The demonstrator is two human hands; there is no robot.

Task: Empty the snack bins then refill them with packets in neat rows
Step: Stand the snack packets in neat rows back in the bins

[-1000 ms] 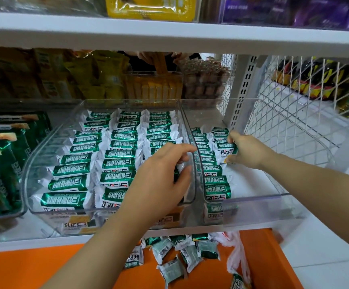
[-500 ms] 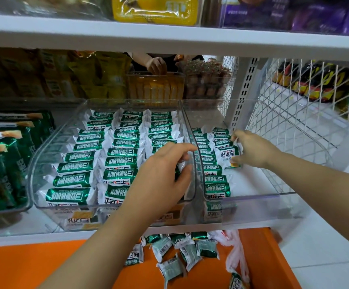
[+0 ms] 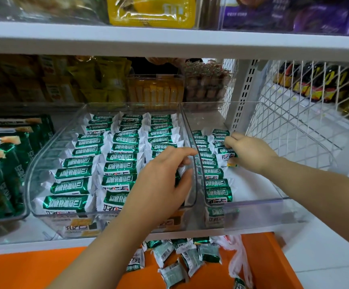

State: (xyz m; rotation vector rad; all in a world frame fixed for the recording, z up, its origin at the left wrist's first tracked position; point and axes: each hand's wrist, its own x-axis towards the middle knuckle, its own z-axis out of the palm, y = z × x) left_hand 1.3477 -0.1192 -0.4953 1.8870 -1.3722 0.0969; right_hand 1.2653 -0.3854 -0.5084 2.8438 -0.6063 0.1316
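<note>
Head view of a white shelf [image 3: 169, 41] carrying two clear bins side by side. The left bin [image 3: 36, 184], at centre and toward 9 o'clock, holds green-and-white packets [image 3: 119, 157] in three neat rows. The right bin [image 3: 255, 202], toward 3 o'clock, holds one full row [image 3: 213, 176] along its left wall and a shorter second row at the back; the rest of its floor is bare.

The hands are apart. The right hand [image 3: 250, 153], at 2 o'clock, pinches a packet [image 3: 226, 155] at the front of that short row. The left hand [image 3: 161, 180], near centre, lies over the left bin's third row, fingers curled at the wall between the bins; whether it grips anything cannot be told.

At 6 o'clock, below the shelf, loose packets [image 3: 163, 252] lie scattered on an orange surface [image 3: 44, 272] beside a white plastic bag [image 3: 238, 260].
</note>
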